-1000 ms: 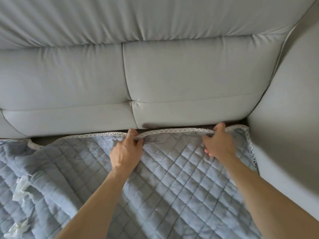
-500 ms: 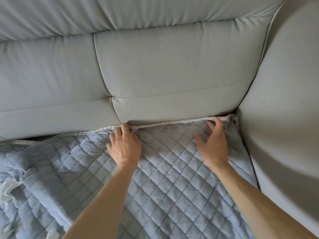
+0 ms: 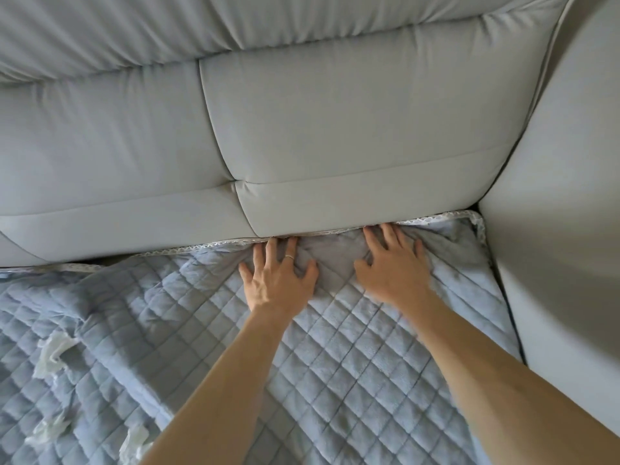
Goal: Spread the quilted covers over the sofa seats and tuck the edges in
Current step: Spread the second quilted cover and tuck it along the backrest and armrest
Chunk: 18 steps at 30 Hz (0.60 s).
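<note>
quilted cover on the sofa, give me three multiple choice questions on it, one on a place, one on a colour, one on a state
1. Where do the left hand and right hand press the quilted cover?
A) at the seat's front edge
B) at the crease under the back cushion
C) on top of the backrest

2. What colour is the quilted cover?
A) red
B) green
C) grey-blue

3. How do both hands' fingers lie?
A) spread flat on the fabric
B) balled in fists
C) lifted clear of it

Answers: B, the fingertips reach the cushion's base; C, the quilting reads pale grey-blue; A, straight fingers lie on bunched cloth.
</note>
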### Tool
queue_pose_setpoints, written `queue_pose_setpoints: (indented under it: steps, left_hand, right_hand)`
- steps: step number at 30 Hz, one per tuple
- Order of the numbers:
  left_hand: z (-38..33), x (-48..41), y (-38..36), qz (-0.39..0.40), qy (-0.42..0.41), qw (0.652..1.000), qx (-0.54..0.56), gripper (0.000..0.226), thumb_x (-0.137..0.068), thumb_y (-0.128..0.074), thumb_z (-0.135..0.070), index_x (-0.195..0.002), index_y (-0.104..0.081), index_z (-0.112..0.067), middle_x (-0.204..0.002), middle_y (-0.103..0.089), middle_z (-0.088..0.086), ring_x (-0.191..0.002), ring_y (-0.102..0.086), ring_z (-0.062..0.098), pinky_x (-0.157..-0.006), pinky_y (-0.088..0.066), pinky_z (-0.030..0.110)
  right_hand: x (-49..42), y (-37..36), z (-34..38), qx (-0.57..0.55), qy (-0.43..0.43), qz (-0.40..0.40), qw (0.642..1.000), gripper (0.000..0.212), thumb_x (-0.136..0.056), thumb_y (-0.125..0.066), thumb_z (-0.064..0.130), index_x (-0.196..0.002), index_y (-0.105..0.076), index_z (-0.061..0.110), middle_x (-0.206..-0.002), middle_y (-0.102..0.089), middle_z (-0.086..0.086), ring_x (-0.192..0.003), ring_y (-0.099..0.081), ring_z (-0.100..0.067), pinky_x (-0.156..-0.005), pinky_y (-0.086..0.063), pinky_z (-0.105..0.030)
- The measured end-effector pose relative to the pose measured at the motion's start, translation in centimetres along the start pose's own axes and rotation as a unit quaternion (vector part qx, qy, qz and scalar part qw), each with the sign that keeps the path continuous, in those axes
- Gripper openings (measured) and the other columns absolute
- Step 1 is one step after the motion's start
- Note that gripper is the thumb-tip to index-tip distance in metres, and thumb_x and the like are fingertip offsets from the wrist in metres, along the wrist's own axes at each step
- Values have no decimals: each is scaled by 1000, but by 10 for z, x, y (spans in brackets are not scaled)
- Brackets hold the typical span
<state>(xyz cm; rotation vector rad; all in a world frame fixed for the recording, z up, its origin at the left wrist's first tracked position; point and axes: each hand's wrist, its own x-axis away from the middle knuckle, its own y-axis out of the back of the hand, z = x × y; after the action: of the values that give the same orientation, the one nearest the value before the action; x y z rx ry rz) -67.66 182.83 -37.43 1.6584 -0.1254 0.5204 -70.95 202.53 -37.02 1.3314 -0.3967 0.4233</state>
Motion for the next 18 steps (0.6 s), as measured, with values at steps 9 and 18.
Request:
queue_pose_setpoints:
  steps: [9, 18]
  left_hand:
    - [-35, 3, -9, 29, -149, 987, 44, 65, -96, -25, -38, -157, -2, -31, -164, 0, -14, -150, 6, 6, -123, 5, 43]
    - [-62, 10, 8, 15, -209, 978, -1, 62, -101, -31, -28, -158, -8, -16, -165, -5, -2, -152, -2, 16, -124, -3, 40]
  right_hand:
    - [0, -13, 2, 36, 146, -26, 988, 71, -89, -24, 29, -157, -9, 23, -164, -8, 10, -151, 1, -7, -121, -6, -46]
    - [19, 9, -50, -40, 11, -158, 987, 63, -88, -29, 33, -146, -43, 13, -153, -42, -3, -146, -28, -17, -118, -25, -45]
